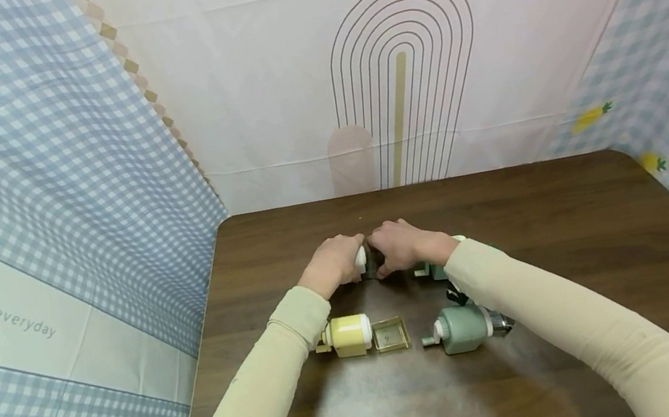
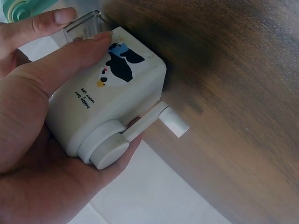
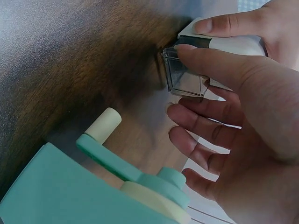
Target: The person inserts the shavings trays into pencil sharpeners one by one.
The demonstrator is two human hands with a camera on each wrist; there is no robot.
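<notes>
A white crank pencil sharpener (image 2: 107, 100) with a panda print is held in my left hand (image 1: 335, 261), the thumb across its printed side and fingers beneath. Its crank handle (image 2: 174, 122) sticks out at the end away from the right hand. At the opposite end is a clear shavings drawer (image 3: 187, 83), which my right hand (image 1: 405, 244) pinches between thumb and fingers. The drawer sits at the sharpener's end, in line with the body. Just beside my right hand stands a teal pencil sharpener (image 3: 84, 191) with a cream crank knob, partly hidden by the forearm in the head view.
Nearer on the brown table (image 1: 574, 212) lie a yellow sharpener (image 1: 350, 339), a separate yellowish drawer (image 1: 390, 335) right of it, and a green sharpener (image 1: 464, 327) below the right forearm. A patterned cloth (image 1: 264, 102) hangs behind the table's far edge.
</notes>
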